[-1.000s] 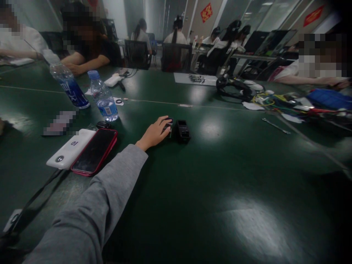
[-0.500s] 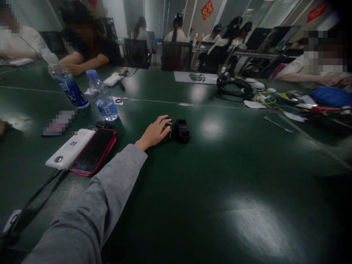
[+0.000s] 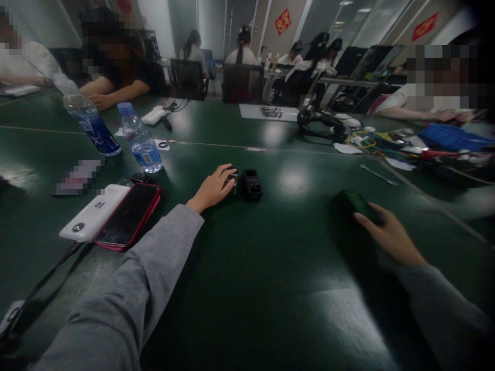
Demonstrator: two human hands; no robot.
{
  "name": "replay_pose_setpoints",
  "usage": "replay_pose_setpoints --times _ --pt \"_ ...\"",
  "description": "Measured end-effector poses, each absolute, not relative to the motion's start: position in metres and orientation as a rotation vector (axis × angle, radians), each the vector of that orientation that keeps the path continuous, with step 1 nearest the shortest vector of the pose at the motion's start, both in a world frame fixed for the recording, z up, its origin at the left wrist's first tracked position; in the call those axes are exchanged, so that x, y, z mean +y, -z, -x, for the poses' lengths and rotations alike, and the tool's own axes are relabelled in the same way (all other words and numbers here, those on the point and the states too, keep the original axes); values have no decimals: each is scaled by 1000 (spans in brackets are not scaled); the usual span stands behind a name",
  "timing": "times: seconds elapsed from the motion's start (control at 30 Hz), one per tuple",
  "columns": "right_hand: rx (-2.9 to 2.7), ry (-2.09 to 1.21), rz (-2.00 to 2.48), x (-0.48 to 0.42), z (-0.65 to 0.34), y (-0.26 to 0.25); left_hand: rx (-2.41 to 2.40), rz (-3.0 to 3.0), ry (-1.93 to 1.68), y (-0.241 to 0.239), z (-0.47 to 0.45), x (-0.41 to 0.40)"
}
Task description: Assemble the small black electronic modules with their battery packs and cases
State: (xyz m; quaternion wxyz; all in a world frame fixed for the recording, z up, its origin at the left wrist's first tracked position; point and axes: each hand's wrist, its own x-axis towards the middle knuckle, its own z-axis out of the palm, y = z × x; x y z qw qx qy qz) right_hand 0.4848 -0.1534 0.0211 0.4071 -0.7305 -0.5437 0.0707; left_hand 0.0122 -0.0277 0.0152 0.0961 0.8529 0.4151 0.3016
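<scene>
Black case [image 3: 252, 184] on a green table [image 3: 251, 288], long axis running away from the camera.
Right hand [image 3: 390, 234] grips a dark block [image 3: 352, 202], its long axis slanting forward and left, far end clear of the fingers; left hand [image 3: 215, 187] touches a dark piece [image 3: 235, 177] just left of the case; whether it grips cannot be told.

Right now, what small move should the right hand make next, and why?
Perhaps lower the dark oblong object onto the glossy green tabletop, right of the small black boxy device: the right hand holds it, apparently raised, with shadow below.
</scene>
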Motion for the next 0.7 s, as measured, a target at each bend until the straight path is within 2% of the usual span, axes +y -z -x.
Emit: replay_pose_setpoints --times 0.07,0.2,0.37,0.57,0.7 --pt "-1464 -303 1719 -134 -450 -20 1240 -2529 -887 -15 -12 -28" --pt "-1861 22 1399 -113 -356 -43 1228 -2541 -903 -14 -13 -27" --pt "-2124 58 1262 -103 -272 -38 1226 -2554 -930 -12 -13 -25" --pt "-2297 -199 1255 -92 -252 -6 1220 -2566 -938 -12 -13 -25" --pt "-2265 -144 1273 -94 -254 -10 1227 -2565 -928 -11 -13 -25"
